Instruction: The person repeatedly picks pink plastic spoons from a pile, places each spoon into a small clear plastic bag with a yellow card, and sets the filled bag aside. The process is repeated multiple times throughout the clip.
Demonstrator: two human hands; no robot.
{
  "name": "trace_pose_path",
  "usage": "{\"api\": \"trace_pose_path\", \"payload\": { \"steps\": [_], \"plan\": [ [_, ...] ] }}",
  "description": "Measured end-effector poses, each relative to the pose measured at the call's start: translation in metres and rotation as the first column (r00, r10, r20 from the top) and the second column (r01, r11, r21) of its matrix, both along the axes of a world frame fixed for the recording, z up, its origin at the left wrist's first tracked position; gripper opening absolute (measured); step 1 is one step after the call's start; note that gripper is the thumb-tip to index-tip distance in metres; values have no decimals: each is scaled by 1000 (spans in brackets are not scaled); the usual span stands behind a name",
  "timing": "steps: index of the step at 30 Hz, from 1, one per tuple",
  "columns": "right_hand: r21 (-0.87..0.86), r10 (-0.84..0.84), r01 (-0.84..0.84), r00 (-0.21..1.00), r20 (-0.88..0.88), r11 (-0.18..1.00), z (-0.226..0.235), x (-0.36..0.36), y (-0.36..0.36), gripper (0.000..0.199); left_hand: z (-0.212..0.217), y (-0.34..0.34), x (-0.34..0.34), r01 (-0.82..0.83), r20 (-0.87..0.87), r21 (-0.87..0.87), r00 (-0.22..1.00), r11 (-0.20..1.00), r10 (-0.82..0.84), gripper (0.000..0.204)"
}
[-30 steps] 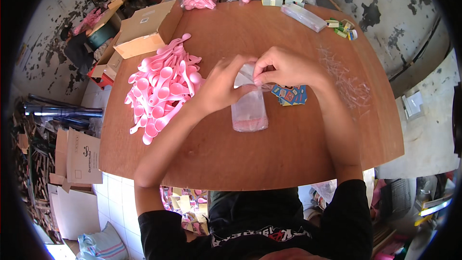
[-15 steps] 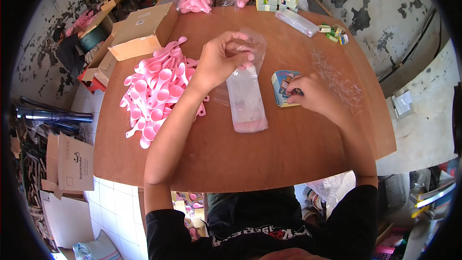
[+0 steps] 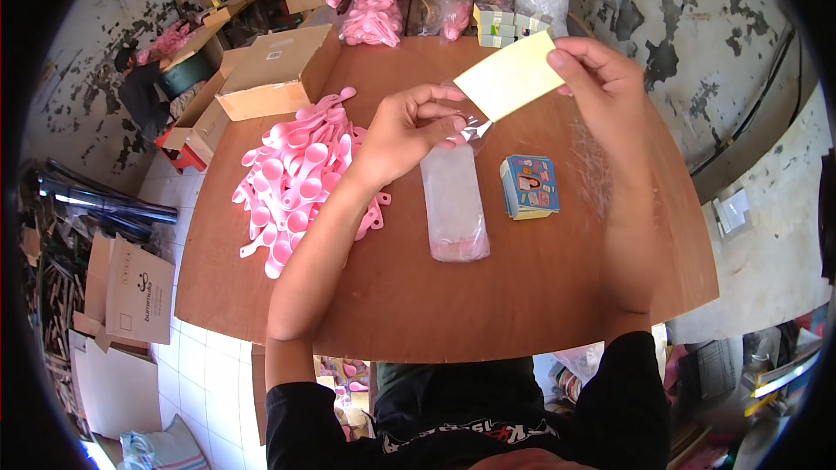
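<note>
Over the middle of the table, my left hand (image 3: 416,129) is closed, pinching a clear plastic bag (image 3: 475,129) between thumb and fingers. My right hand (image 3: 603,78), raised to its right, grips one edge of a card (image 3: 509,77) whose plain pale yellow side shows. The card's lower left corner is at the bag; whether it is inside the mouth I cannot tell. Below the left hand lies a stack of flat clear bags (image 3: 456,209). To its right sits a stack of blue printed cards (image 3: 531,184). Pink plastic spoons (image 3: 300,176) are heaped left of my left forearm.
A closed cardboard box (image 3: 277,70) stands at the table's back left. Small boxes (image 3: 501,28) are stacked at the back, near bagged pink items (image 3: 373,17). Thin clear strips (image 3: 590,170) lie at the right. Two other people (image 3: 144,91) are at the far left.
My right hand has lifted a card from the stack and brought it up to the bag in my left hand. The left hand keeps its pinch. The whole view has shifted slightly.
</note>
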State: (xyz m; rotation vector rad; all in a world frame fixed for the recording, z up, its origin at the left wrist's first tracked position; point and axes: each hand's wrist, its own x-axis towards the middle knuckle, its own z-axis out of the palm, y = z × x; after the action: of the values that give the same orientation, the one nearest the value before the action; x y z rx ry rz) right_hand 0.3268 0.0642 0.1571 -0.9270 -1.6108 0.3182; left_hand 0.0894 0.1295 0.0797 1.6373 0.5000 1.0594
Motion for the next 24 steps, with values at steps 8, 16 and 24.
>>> {"api": "trace_pose_path", "payload": {
  "steps": [8, 16, 24],
  "plan": [
    [29, -7, 4, 995, 104, 1000, -19, -2, 14, 15, 24, -19, 0, 43, -29, -22, 999, 999, -43, 34],
    [-61, 171, -162, 962, 212, 985, -33, -17, 18, 12, 16, -19, 6, 51, -68, 0, 996, 999, -51, 35],
    [-197, 466, -436, 874, 141, 878, -44, -19, 23, 23, 11, -17, 8, -3, 12, 79, 1000, 997, 2, 26]
  ]
}}
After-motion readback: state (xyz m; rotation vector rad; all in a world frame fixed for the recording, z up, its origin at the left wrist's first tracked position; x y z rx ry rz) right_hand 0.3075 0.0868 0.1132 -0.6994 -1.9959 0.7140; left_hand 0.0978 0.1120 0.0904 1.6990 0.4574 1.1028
